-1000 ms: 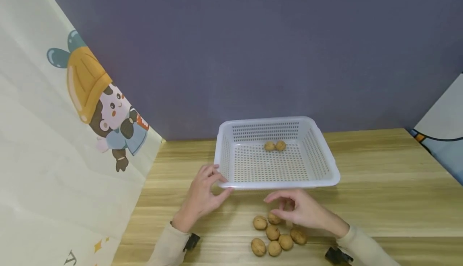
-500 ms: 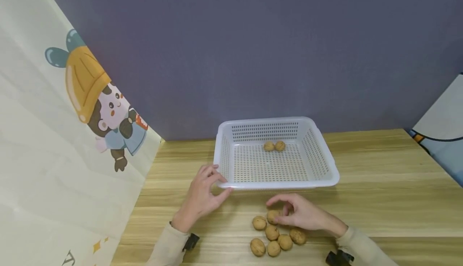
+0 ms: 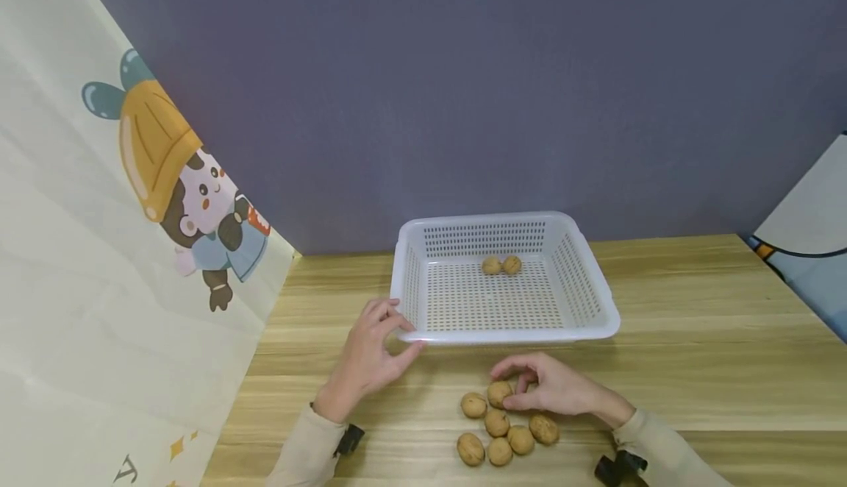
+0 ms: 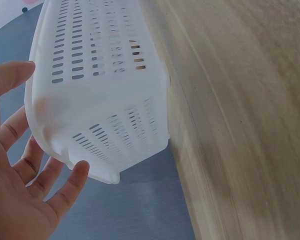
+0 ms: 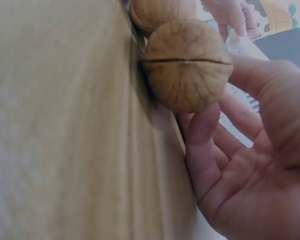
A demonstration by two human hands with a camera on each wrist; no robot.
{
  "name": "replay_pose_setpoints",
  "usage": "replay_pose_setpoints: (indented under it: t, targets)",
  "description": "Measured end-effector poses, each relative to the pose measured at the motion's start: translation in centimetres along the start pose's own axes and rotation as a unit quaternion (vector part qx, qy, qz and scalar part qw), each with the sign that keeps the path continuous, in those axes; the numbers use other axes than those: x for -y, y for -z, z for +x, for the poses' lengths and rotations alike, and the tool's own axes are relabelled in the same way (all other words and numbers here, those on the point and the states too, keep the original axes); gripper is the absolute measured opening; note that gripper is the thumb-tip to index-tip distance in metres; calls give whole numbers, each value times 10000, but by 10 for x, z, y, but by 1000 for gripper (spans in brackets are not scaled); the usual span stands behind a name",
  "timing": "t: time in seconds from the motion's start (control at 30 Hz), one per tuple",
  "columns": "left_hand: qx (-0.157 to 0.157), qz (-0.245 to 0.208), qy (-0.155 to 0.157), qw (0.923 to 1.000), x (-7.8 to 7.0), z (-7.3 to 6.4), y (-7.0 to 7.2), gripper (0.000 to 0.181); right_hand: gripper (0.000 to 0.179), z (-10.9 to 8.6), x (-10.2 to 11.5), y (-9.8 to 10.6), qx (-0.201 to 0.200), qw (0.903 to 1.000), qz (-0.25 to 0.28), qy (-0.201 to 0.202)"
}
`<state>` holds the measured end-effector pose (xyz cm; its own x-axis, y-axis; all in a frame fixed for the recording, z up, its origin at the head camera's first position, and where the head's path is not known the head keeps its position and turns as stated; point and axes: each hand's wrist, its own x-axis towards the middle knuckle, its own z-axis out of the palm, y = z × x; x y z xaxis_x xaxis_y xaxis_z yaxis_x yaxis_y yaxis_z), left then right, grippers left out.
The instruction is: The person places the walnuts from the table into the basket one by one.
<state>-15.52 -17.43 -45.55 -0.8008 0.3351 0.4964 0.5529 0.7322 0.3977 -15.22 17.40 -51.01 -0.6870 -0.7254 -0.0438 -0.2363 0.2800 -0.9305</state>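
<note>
In the head view my left hand [image 3: 372, 354] holds the near left corner of a white plastic basket [image 3: 509, 336], fingers over the rim and thumb at its front. The left wrist view shows the hand [image 4: 25, 175] spread along the basket's rim [image 4: 35, 100]. My right hand [image 3: 556, 385] pinches a walnut [image 3: 499, 393] between thumb and index finger, close over the table. In the right wrist view a walnut [image 5: 187, 65] with a dark seam covers the fingertips of the hand [image 5: 255, 165]. Two walnuts [image 3: 501, 265] sit inside the basket near its back wall.
Several loose walnuts [image 3: 497, 423] lie on the wooden table [image 3: 695, 354] in front of the basket, left of and below the right hand. A dark grey-blue panel [image 3: 463, 90] stands behind the table, and a pale printed sheet [image 3: 79, 266] borders the left side.
My right hand has lowered, and its index finger and thumb have come in around the farthest loose walnut. The left hand stays at the basket corner.
</note>
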Motion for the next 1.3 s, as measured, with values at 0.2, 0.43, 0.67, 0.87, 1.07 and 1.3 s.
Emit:
replay_pose_setpoints:
  t: [0.2,0.43,0.67,0.87,1.07,1.3]
  targets:
    - [-6,-2,-7,10000,0,0,0,26,34,-2,9,1,1,9998,-56,-164]
    - [-27,-12,10,10000,1,-1,0,25,34,-7,24,2,-67,9998,116,-136]
    - [-30,-39,7,10000,0,-1,0,25,36,-11,41,5,-83,9998,187,22]
    - [-38,-41,6,10000,0,-1,1,25,38,-14,59,9,-62,9999,79,-5]
    - [-34,-14,-4,10000,-1,-1,1,26,37,-17,75,22,-67,9997,-194,108]
    - [19,-15,80,10000,-1,-1,0,25,31,-17,92,47,-246,9988,-426,88]
